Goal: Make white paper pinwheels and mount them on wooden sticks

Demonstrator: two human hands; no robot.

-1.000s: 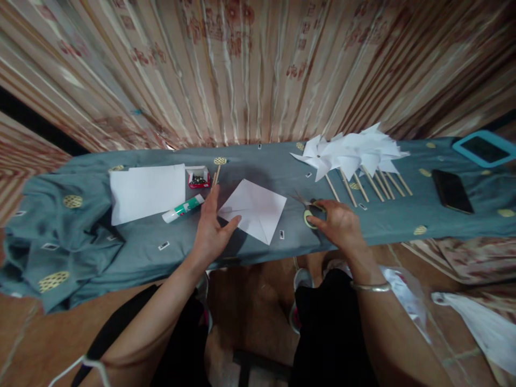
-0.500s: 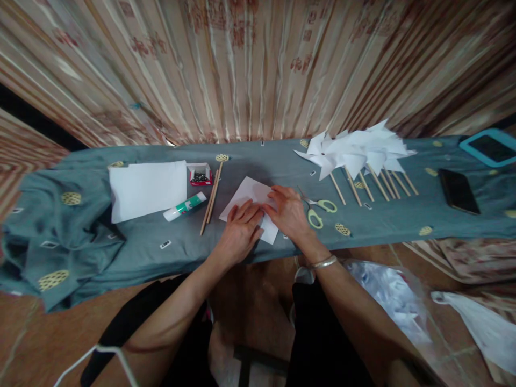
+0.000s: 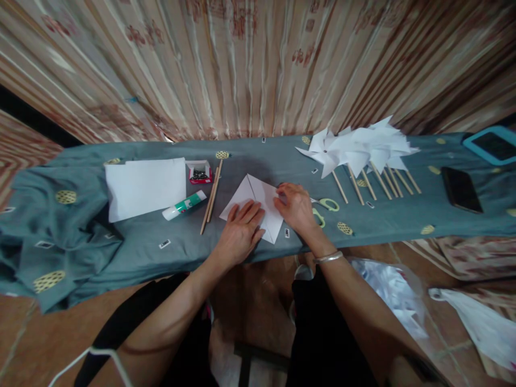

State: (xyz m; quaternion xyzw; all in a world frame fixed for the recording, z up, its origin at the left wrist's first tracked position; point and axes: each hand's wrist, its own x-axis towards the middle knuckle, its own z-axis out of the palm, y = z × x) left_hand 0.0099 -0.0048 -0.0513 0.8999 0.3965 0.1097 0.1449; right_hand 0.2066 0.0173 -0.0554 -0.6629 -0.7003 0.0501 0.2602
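A white square sheet of paper [image 3: 264, 189] lies turned cornerwise on the cloth in front of me, a dark line running in from its top corner. My left hand [image 3: 241, 228] rests flat on its lower left half, fingers stretched out. At the right corner, my right hand [image 3: 296, 207] has its fingers bent together on the paper's edge; the fingertips are partly hidden. Right beside that hand lie green-handled scissors [image 3: 329, 205], their blades mostly covered by it. Two wooden sticks [image 3: 213, 196] lie left of the paper.
Further left are a glue stick [image 3: 184, 205], a small red box of dark metal pieces [image 3: 200, 174] and a stack of white paper [image 3: 147, 188]. Several paper pinwheels [image 3: 358, 148] on sticks lie at the back right, then a black phone [image 3: 460, 189] and a blue-framed device [image 3: 492, 146].
My right hand has moved a little to the right, off the paper's middle towards its right corner. More of the sheet and its dark line now show. My left hand stays on the paper.
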